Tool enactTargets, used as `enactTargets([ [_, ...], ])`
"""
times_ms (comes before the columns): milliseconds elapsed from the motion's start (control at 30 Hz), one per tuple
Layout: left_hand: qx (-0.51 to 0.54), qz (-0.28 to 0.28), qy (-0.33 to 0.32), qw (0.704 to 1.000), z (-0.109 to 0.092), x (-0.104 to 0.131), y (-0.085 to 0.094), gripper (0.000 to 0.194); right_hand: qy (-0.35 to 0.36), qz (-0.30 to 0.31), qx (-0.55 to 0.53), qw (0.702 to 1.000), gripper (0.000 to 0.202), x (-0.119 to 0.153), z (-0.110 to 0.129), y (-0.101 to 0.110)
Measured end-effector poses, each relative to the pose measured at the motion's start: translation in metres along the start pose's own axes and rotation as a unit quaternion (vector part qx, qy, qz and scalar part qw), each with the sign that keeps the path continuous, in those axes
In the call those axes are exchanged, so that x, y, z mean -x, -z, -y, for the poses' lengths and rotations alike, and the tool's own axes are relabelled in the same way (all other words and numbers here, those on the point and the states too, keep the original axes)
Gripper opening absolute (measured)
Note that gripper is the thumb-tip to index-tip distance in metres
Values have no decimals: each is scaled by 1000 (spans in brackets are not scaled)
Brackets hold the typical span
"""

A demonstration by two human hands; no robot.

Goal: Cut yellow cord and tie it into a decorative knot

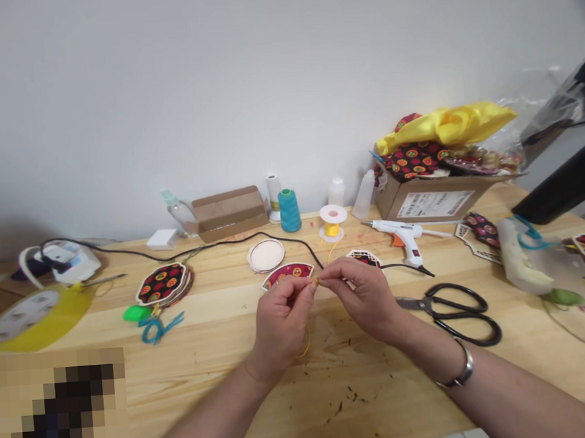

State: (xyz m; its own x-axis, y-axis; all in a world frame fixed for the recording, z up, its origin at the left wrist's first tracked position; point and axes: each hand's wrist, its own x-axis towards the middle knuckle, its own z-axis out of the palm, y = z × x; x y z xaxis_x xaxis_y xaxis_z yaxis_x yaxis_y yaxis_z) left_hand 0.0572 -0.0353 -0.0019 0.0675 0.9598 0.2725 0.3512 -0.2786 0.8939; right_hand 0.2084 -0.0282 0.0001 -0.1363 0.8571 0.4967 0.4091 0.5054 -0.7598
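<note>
Right together, your left hand [284,313] and right hand [362,301] pinch the yellow cord [317,281] at the clock's centre! From there, the spool [332,229] stands at one o'clock, scissors [429,306] lying around three.

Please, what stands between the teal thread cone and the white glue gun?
The yellow thread spool, with two pale bottles farther back, in the head view.

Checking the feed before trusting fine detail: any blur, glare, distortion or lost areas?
All in the head view: light looks soft, fairly even; the glossy yellow cloth shows highlights; the round yellow tape roll looks stretched near the left edge; the lower-left corner is pixelated; the thin yellow thread between left hand and right hand is too blurry to trace.
</note>
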Motion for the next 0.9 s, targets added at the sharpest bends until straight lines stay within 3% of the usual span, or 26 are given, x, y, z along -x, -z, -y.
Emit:
enactTargets([
  [267,-2,1,-20,1000,2,0,-1,13,24,3,30,999,11,2,-1,-2],
  [633,20,10,-3,1000,1,2,-1,13,-68,23,-9,997,10,1,4,-3],
  [900,29,11,6,999,-1,0,-1,12,-79,19,-17,997,10,1,4,-2],
])
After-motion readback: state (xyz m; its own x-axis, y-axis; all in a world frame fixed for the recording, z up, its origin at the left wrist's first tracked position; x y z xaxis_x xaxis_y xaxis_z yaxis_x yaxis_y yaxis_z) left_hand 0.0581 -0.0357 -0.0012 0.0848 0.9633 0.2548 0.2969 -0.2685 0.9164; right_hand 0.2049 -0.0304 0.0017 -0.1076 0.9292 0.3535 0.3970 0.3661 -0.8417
